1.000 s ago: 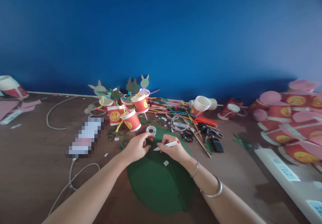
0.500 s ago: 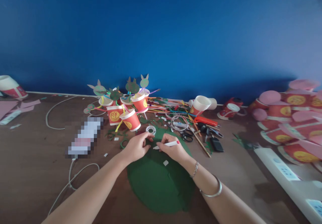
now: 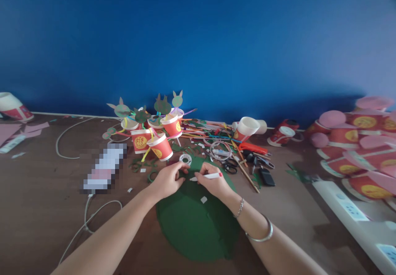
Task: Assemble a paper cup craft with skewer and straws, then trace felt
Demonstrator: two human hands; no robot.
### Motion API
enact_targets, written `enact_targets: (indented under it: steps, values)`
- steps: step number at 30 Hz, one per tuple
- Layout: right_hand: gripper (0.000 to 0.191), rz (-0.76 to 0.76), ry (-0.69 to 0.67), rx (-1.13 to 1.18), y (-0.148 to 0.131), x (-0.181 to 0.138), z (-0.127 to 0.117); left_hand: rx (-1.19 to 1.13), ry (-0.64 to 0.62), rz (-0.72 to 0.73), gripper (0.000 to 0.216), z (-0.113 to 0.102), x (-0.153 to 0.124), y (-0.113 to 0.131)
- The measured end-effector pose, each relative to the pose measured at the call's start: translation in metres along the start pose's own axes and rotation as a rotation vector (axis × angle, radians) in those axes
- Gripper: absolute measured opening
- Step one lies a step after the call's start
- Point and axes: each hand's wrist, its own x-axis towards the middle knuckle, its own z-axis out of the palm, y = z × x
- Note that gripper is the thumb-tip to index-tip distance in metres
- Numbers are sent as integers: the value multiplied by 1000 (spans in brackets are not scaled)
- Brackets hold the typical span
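Below the middle of the view a large, round, dark green sheet (image 3: pixel 198 229) lies on the table. In my right hand (image 3: pixel 210 182) is a white marker (image 3: pixel 212 176) with a red end, its tip pointing left over the sheet's upper part. My left hand (image 3: pixel 168 180) rests at the sheet's upper left edge, fingers bent, thumb and forefinger apart. Its fingertips are close to the marker's tip; anything dark green beneath them blends into the sheet. Just beyond that hand sits a white tape roll (image 3: pixel 185 158). A small white scrap (image 3: pixel 203 200) lies on the green.
Behind my hands stand red paper cups (image 3: pixel 160 148) with green animal-head cutouts. Scissors (image 3: pixel 230 167), keys (image 3: pixel 266 177) and coloured sticks lie at the back right. A phone (image 3: pixel 105 168) with a cable is left; a power strip (image 3: pixel 346 205) and pink-topped cups (image 3: pixel 343 135) are right.
The marker and my right fingers have shifted slightly to the right and up. My left hand stays nearly where it was.
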Motion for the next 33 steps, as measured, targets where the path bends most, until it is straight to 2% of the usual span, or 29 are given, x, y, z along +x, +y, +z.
enact_targets:
  steps: [16,33]
  values:
    - [23,-46,36,-64,4,3,1,8,-17,8,35,0,1,-1]
    - [24,-8,-13,-48,4,1,1,-3,-15,11,37,1,0,-3]
